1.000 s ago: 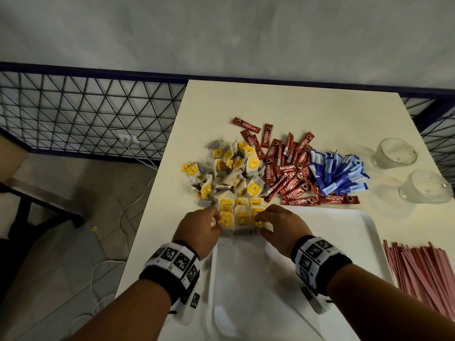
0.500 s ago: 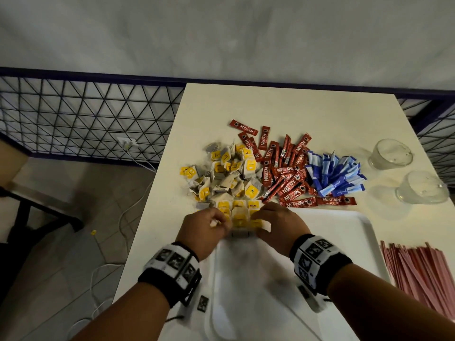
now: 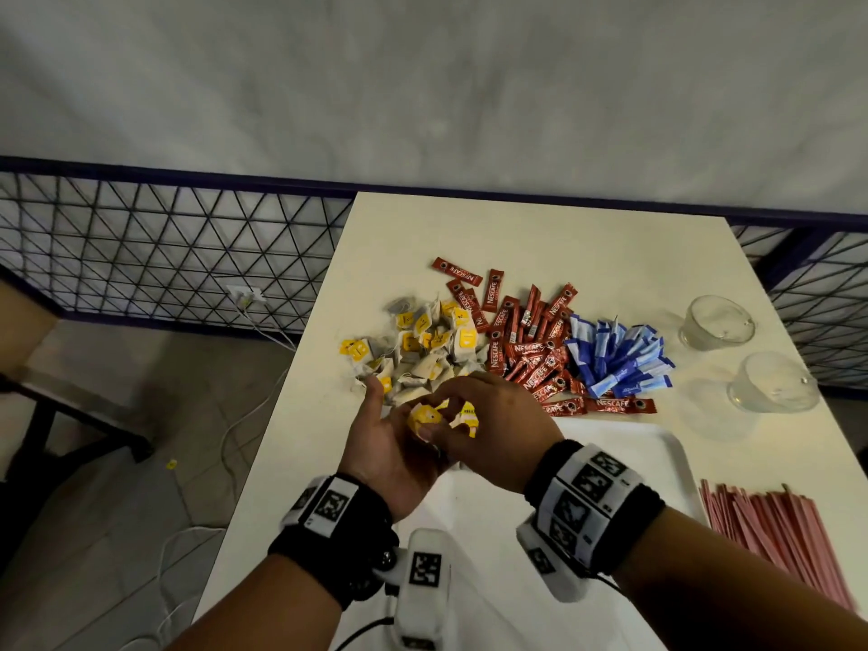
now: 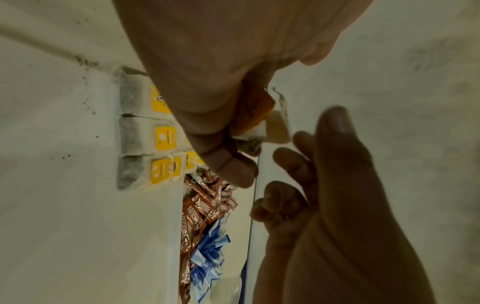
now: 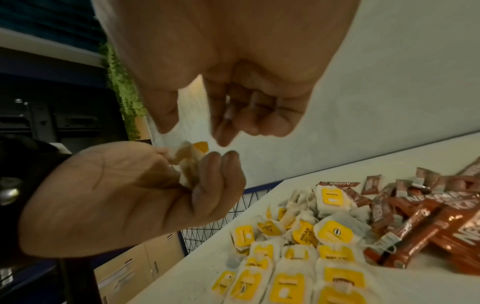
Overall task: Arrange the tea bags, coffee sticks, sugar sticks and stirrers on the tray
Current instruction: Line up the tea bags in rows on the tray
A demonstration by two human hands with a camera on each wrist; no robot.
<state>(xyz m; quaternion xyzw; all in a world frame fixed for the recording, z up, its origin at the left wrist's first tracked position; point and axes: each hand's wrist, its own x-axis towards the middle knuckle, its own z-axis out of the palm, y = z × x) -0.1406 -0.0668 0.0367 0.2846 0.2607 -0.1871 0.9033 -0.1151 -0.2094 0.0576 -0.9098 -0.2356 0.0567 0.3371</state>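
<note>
Closest in, the left hand (image 3: 392, 446) cups a little bunch of tea bags (image 3: 425, 417) and the right hand (image 3: 493, 425) pinches one more just above the white plastic tray (image 3: 634, 455), so a loose grip or a snagged string could easily drop soft, floppy paper pouches crooked onto the neat row of bags (image 5: 291, 288) already laid at the tray's far edge. Further back on the tabletop (image 3: 540, 237) sit the limp tea-bag pile (image 3: 422, 350), glossy red coffee sticks (image 3: 526, 350) and slim blue sugar sticks (image 3: 620, 359), with thin pink stirrers (image 3: 775, 533) off right.
</note>
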